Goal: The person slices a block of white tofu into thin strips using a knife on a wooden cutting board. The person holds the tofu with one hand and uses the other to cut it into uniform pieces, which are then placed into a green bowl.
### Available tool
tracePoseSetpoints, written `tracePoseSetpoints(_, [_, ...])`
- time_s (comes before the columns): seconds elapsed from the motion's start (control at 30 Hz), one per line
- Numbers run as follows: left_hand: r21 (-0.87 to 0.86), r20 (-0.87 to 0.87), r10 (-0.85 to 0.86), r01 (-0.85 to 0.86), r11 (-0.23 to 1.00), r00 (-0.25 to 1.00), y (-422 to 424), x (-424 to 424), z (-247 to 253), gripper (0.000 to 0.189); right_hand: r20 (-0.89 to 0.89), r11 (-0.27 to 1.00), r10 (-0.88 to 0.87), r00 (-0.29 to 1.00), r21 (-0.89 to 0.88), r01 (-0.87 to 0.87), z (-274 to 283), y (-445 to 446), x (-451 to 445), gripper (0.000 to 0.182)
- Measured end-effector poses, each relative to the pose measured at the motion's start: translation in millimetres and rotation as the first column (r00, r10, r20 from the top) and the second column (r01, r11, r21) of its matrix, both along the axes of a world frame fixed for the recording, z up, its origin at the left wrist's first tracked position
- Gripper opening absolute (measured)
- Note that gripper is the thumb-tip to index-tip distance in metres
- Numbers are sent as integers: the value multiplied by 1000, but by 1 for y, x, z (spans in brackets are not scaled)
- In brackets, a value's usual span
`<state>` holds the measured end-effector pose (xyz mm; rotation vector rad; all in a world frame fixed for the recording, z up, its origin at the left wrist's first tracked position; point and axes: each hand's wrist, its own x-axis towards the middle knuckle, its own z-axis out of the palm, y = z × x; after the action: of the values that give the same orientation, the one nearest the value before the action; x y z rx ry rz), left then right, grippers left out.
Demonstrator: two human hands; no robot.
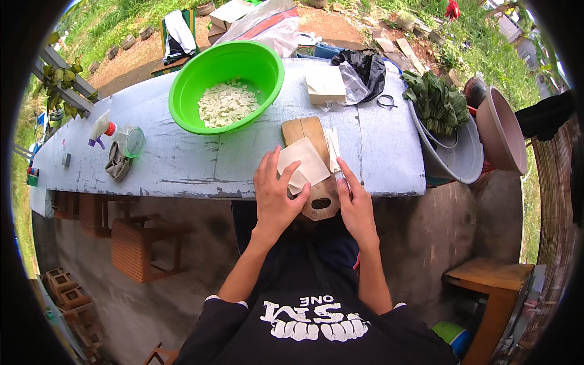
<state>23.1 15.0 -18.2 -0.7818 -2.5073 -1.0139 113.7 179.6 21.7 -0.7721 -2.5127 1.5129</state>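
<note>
A wooden cutting board [303,129] with a hole in its handle lies at the table's front edge. On it rests a small pile of thin, pale square sheets [305,159]. My left hand [277,189] lies over the sheets' left and lower edges, fingers spread and touching them. In my right hand [355,200] is a knife [338,174], mostly hidden by the fingers, its blade along the sheets' right side. Narrow pale strips [332,143] lie just beyond it on the board's right edge. A green plastic basin [178,98] behind to the left holds many small pale cut pieces [228,104].
A stack of pale square sheets [326,84] sits at the back beside a black plastic bag [365,68]. Leafy greens [435,102] rest in a grey basin [470,157] at right. A spray bottle [101,129], green-rimmed clear container [133,141] and folded cloth [117,163] are at left.
</note>
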Motion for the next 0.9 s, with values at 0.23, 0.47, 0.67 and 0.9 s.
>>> tracePoseSetpoints(0.23, [-3,220,40,-40,999,975,-17,12,0,67,21,993,29,999,115,-31,2,-10,0,51])
tracePoseSetpoints(0.47, [-51,70,62,-58,997,996,-8,-10,-4,59,-61,985,122,991,130,-113,-3,-9,10,58])
tracePoseSetpoints(0.67, [-43,-51,-55,53,998,997,14,-22,0,53,-35,973,114,993,207,-104,9,-14,5,60])
tracePoseSetpoints(0.9, [-262,-57,-97,79,962,994,53,-51,-27,51,6,909,167,986,387,-156,-3,-23,-21,52])
